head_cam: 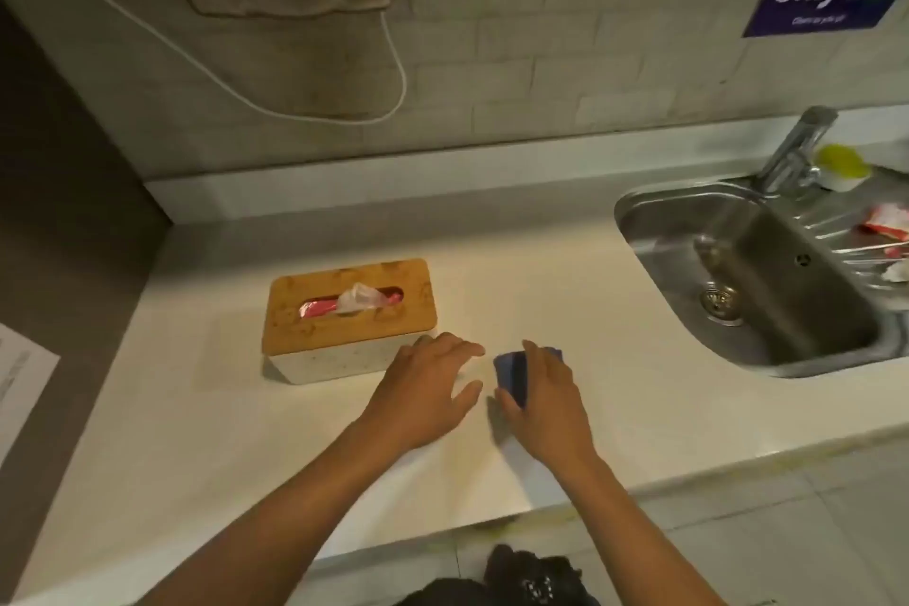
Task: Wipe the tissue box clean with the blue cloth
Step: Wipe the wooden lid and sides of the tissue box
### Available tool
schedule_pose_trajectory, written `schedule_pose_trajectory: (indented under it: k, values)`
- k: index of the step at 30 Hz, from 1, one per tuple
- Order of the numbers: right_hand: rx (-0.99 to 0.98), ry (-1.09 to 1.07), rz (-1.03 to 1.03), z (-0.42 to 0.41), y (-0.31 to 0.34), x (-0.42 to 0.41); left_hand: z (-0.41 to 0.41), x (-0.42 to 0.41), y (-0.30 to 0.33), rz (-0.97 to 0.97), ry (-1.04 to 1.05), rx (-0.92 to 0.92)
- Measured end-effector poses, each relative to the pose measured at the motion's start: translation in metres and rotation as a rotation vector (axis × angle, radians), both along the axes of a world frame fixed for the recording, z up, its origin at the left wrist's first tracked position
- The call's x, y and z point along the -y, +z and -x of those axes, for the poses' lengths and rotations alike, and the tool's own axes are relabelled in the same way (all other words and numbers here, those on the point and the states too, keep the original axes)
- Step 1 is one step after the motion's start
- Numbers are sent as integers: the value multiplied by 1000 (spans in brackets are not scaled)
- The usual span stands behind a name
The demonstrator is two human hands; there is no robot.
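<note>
A tissue box point(350, 320) with a wooden slotted lid and pale speckled base sits on a white worktop point(196, 433), a tissue poking from its slot. The left hand point(423, 389) hovers beside the box's near corner, fingers spread and relaxed. The right hand point(543, 401) grips a folded blue cloth point(509, 372) just right of it, near the sink point(649, 207).

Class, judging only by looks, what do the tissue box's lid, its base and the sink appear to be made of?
Rectangular tissue box lid: probably bamboo or wood, a matt tan surface with faint grain. Its pale base: speckled, perhaps plastic or a composite; the material is unclear. Round-cornered sink: stainless steel, a grey brushed sheen with reflections.
</note>
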State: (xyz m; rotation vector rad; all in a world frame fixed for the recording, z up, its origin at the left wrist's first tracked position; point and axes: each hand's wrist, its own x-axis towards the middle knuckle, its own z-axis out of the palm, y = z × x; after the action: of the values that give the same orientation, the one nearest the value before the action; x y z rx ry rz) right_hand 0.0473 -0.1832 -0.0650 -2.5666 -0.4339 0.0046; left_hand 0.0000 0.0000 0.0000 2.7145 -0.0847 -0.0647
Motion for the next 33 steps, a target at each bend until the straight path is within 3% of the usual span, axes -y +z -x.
schedule_pose_trajectory:
  k: [5,10,13,17,21,24,28,33]
  values:
    - [105,71,151,-2,-25,7,-4,16,-35,38,72,-135]
    - [131,146,169,-20,-36,10,-13,21,-50,166,190,-157]
    - [66,103,-89,-26,-16,13,-12,33,-58,314,290,-134]
    - [-227,18,-540,-27,32,15,-20,47,-57,608,488,-89]
    - [-753,-86,-921,-32,46,21,-25,45,-46,948,502,-135]
    - [-939,-78,-1077,-32,51,22,-22,48,-38,943,536,-68]
    - [-998,10,-1168,-22,53,16,-17,52,-28,918,649,49]
    - [-1149,-13,-1400,-16,54,7,-7,50,-11,1096,649,61]
